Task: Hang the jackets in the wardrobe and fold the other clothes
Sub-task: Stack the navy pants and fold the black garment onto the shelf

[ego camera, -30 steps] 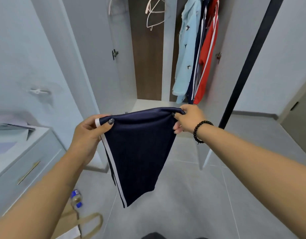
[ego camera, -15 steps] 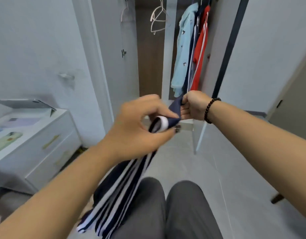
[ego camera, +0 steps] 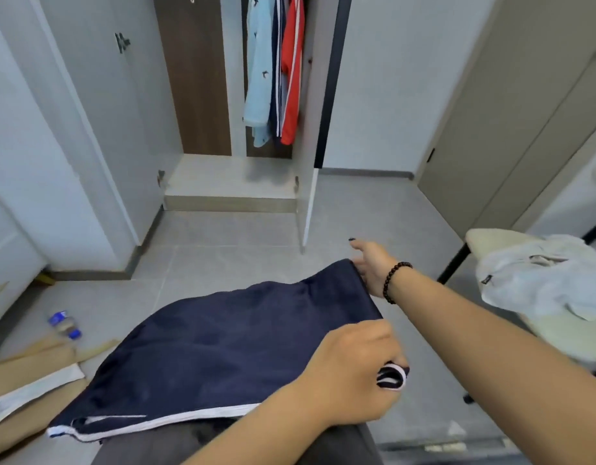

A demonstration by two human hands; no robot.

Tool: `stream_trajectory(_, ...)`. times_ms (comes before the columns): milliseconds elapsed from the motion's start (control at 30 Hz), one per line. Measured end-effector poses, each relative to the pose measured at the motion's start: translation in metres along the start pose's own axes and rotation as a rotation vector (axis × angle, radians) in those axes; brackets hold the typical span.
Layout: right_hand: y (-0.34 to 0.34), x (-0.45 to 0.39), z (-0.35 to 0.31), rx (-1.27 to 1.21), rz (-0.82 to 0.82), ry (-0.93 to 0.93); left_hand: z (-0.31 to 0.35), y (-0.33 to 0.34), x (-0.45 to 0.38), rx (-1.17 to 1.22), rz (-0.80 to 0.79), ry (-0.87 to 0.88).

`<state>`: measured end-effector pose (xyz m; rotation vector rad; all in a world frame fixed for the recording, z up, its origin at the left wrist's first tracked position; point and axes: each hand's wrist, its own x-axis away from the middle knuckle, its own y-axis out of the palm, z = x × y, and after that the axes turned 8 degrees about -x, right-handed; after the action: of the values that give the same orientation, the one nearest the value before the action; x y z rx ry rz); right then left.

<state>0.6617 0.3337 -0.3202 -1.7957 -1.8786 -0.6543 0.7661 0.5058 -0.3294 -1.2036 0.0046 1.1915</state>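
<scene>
Now folding, the left hand [ego camera: 353,374] pinches the navy shorts [ego camera: 222,347] spread over the lap, the right hand [ego camera: 370,263] lies slack-fingered beyond, and 1 fold across seems next.

Grey tiled floor [ego camera: 373,209], pale walls [ego camera: 390,78], a beige door [ego camera: 511,135], a cream chair [ego camera: 491,241] at right.

navy shorts with white side stripe [ego camera: 206,350] spread flat across lap | left hand [ego camera: 353,374] grips bunched striped corner, fingers [ego camera: 383,337] curled | right hand [ego camera: 372,263] relaxed at shorts' far corner | pale garment [ego camera: 541,280] on cream chair [ego camera: 491,241] right of shorts | three jackets [ego camera: 273,68] hang in open wardrobe [ego camera: 195,78] beyond shorts
</scene>
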Motion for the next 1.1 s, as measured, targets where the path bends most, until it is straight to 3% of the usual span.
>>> stream_trajectory(167,-0.015,-0.023,0.044,0.295,0.096,0.058,-0.008,0.027,0.017,-0.013,-0.090,0.014)
stream_trajectory(300,-0.025,-0.038,0.039,0.173,0.127,-0.073,-0.008,0.036,0.017,-0.099,-0.096,0.080)
stream_trajectory(400,-0.028,-0.041,0.061,0.180,0.166,-0.088,-0.006,0.041,0.013,-0.291,-0.373,0.110)
stream_trajectory(467,-0.027,-0.040,0.083,0.101,0.165,-0.048,-0.010,0.041,0.013,-0.232,-0.645,0.044)
stream_trajectory(500,-0.026,-0.038,0.092,0.047,0.161,-0.028,-0.015,0.037,0.014,-0.156,-0.672,-0.040)
stream_trajectory(600,-0.024,-0.024,0.108,0.011,0.141,0.030,-0.046,0.011,0.022,-0.017,-0.370,-0.368)
stream_trajectory(700,-0.020,-0.001,0.125,0.133,0.072,-0.003,-0.093,-0.023,0.041,-0.122,-0.147,-0.585)
stream_trajectory(767,-0.013,0.010,0.137,0.223,0.059,-0.093,-0.129,-0.047,0.063,-0.293,-0.176,-0.732)
stream_trajectory(867,-0.004,0.011,0.150,0.359,0.180,-0.215,-0.172,-0.088,0.107,-0.477,-0.378,-1.027)
stream_trajectory(933,-0.001,0.005,0.156,0.390,0.221,-0.220,-0.191,-0.111,0.135,-0.304,-0.286,-1.183)
stream_trajectory(1033,0.000,-0.003,0.162,0.407,0.234,-0.209,-0.195,-0.134,0.163,0.194,-0.076,-1.448)
stream_trajectory(1100,0.001,-0.006,0.162,0.430,0.234,-0.211,-0.190,-0.139,0.177,0.389,0.026,-1.641)
